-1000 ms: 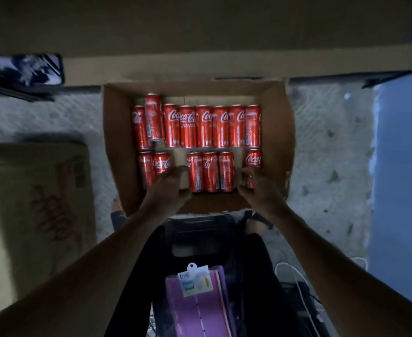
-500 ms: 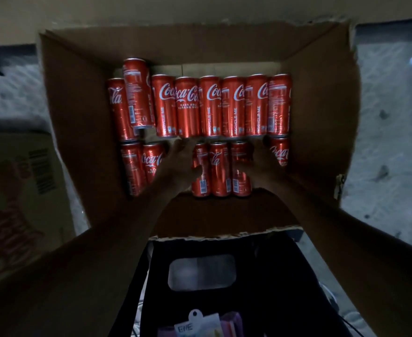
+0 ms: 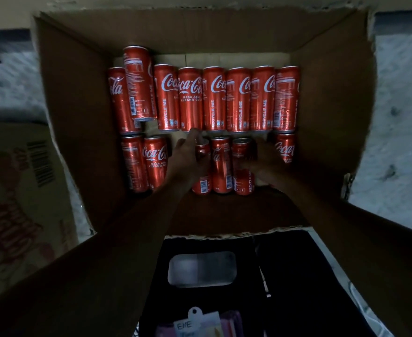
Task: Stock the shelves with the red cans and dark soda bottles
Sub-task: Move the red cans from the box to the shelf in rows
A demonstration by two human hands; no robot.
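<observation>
Red cans (image 3: 239, 98): the left hand (image 3: 185, 159) curled round one can (image 3: 202, 185), the right hand (image 3: 267, 164) round another can (image 3: 243, 184), with a third can (image 3: 222, 166) between them.

cans (image 3: 214, 98) in box (image 3: 78, 117) | two rows | second box (image 3: 17, 190) left

This looked like the stock area of a shop rather than a home. A large open brown cardboard carton (image 3: 78, 117) sat on the floor, packed with slim red aluminium drink cans (image 3: 190, 98) of a single cola brand in 2 rows, with 1 more resting on top at the back left: wholesale quantity, not household supply. Just to its left lay a second pale cardboard shipping carton (image 3: 17, 190) printed with a barcode and faded red lettering. The grey speckled concrete floor (image 3: 394, 142) was bare and rough. Light was dim. A small white handwritten paper tag (image 3: 192, 322) showed at the bottom edge.
</observation>
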